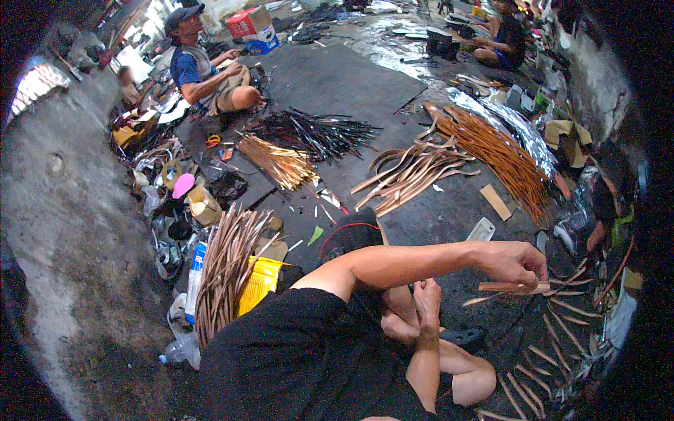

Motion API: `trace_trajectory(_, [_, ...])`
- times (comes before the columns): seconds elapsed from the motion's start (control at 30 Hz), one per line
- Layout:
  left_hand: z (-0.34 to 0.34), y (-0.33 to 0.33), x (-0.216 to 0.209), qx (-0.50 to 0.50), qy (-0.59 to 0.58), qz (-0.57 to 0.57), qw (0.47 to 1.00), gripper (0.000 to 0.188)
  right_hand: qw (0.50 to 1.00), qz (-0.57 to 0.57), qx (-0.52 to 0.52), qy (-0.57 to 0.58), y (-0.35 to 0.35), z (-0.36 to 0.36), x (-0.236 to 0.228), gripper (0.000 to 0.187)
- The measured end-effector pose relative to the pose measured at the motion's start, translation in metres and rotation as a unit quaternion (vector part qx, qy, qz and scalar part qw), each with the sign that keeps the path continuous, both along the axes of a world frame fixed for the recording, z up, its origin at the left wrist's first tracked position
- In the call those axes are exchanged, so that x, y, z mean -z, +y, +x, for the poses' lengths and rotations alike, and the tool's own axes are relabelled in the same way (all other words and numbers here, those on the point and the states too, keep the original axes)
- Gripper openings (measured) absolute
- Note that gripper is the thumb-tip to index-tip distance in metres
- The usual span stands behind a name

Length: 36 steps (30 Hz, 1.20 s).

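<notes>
My left arm reaches across to the right, and my left hand (518, 264) is curled closed at a bundle of flat light-brown strips (500, 287), apparently gripping it. More narrow strips (531, 384) lie spread in an arc on the dark floor just below. Closer to my body, my right hand (426, 303) is raised with its fingers pinched together; anything between them is too small to make out. Below the right hand are my bare bent legs (472, 379). A white tray-like piece (481, 229) lies beyond my left wrist.
Long brown strips (226, 270) stand bundled at my left beside a yellow package (259, 284) and a plastic bottle (184, 350). Ahead lie piles of tan (414, 172), orange-brown (496, 158), golden (278, 160) and black strips (319, 133). Two people (203, 67) sit farther off.
</notes>
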<state>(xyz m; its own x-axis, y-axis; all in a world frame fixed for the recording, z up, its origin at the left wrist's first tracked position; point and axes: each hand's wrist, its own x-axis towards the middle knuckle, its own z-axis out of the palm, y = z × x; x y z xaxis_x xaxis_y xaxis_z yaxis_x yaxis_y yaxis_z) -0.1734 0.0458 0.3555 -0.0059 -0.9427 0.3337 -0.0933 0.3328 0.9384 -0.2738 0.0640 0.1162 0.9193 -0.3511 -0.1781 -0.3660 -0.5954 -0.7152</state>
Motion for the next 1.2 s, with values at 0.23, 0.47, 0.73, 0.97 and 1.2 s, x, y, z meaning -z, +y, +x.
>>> trace_trajectory(0.23, [0.001, -0.006, -0.002, -0.033, 0.001, -0.014, 0.999, 0.026, 1.000, 0.008, 0.007, -0.002, -0.002, 0.000, 0.002, 0.030])
trace_trajectory(0.47, [-0.001, -0.012, -0.005, -0.030, 0.002, -0.034, 0.999, 0.027, 0.999, 0.016, 0.008, -0.031, -0.006, -0.001, 0.015, 0.028])
trace_trajectory(0.73, [-0.009, -0.011, -0.023, -0.009, 0.017, 0.011, 1.000, 0.026, 0.999, 0.014, -0.002, -0.033, -0.007, -0.002, 0.014, 0.027])
trace_trajectory(0.97, [-0.015, -0.041, -0.027, -0.006, -0.021, 0.077, 0.997, 0.026, 0.985, 0.137, 0.031, -0.099, -0.002, 0.010, 0.027, 0.030])
trace_trajectory(1.2, [-0.084, -0.076, -0.066, -0.017, -0.084, 0.111, 0.990, 0.027, 0.989, 0.051, 0.066, -0.120, 0.013, 0.010, 0.074, 0.031])
